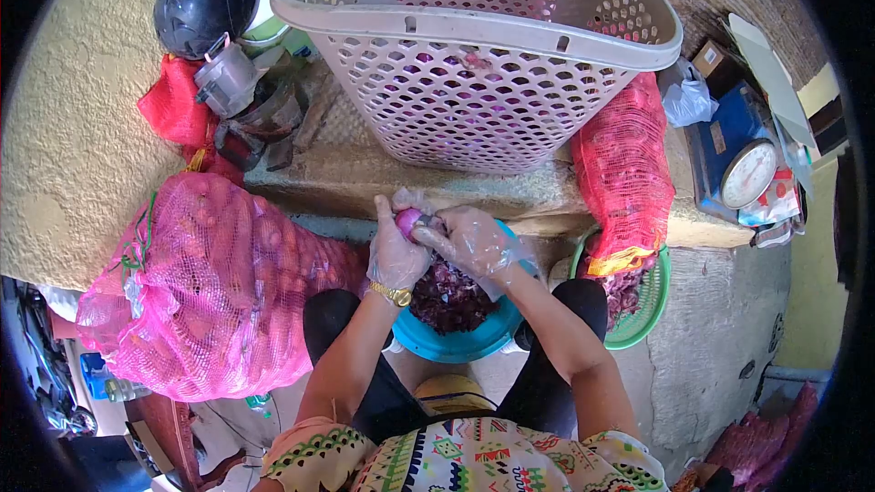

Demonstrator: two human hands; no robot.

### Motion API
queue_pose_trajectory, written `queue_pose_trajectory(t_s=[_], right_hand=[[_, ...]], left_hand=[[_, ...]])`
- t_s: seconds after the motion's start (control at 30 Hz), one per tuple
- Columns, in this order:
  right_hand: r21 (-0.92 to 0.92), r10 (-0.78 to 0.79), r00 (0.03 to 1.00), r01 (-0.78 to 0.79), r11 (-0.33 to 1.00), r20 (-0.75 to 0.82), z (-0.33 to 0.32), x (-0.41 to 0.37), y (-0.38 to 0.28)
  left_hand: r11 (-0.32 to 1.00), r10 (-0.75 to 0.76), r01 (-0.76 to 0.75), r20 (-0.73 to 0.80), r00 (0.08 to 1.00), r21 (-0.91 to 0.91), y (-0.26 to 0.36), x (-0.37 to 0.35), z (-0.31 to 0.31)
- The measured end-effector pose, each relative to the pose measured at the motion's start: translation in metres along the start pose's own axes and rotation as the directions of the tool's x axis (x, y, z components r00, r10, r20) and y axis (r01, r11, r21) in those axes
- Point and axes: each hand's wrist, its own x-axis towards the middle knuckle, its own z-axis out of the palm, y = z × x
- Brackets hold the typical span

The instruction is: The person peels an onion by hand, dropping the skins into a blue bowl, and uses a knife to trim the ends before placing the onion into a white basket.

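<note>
In a clear plastic glove, my left hand (398, 255) is closed around a purple red onion (410, 220), with a gold watch at its wrist. My right hand (469, 241), gloved too, has its fingers curled against the onion's right side. A small dark grey piece shows between thumb and onion; I cannot tell what it is. Both hands are over a blue basin (454, 348) holding a heap of dark purple onion peelings (451, 302). The basin sits between my knees.
A big perforated plastic basket (456, 100) with onions stands on the ledge ahead. Pink net sacks of onions flank me, one large at left (219, 292), another at right (624, 173) over a green basket (661, 301). A blue weighing scale (729, 150) stands at far right.
</note>
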Motion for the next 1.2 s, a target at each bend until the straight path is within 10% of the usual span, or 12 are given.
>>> queue_pose_trajectory(t_s=[0.1, 0.3, 0.67, 0.73, 0.93, 1.0, 1.2], right_hand=[[0.334, 0.135, 0.978, -0.182, 0.925, 0.160, -0.015, -0.003, -0.007], [-0.120, -0.099, 0.995, 0.098, 0.988, 0.006, -0.028, -0.004, -0.007], [0.297, 0.104, 0.995, -0.102, 0.949, 0.011, 0.001, -0.004, -0.007], [0.390, 0.122, 0.991, -0.132, 0.911, 0.051, 0.000, -0.002, -0.008], [0.316, 0.061, 0.986, -0.109, 0.943, 0.157, -0.036, -0.002, -0.010], [0.132, -0.193, 0.980, 0.199, 0.971, -0.052, -0.027, -0.003, -0.005], [0.243, 0.019, 1.000, -0.018, 0.970, -0.002, -0.003, -0.002, -0.009]], left_hand=[[0.997, -0.021, 0.018, 0.043, 0.999, 0.074, 0.002, 0.002, 0.008], [0.964, -0.064, 0.027, 0.134, 0.989, 0.264, -0.002, 0.009, -0.017], [0.988, 0.112, -0.132, 0.219, 0.969, 0.078, -0.005, 0.003, -0.006], [0.811, 0.274, -0.349, 0.222, 0.936, 0.470, -0.004, -0.002, -0.001], [0.973, -0.111, 0.108, 0.004, 0.994, 0.202, 0.012, 0.000, 0.017], [0.965, -0.071, 0.054, 0.057, 0.996, 0.255, 0.009, -0.005, 0.013], [0.975, 0.093, -0.086, -0.024, 0.995, 0.203, 0.001, 0.004, -0.001]])
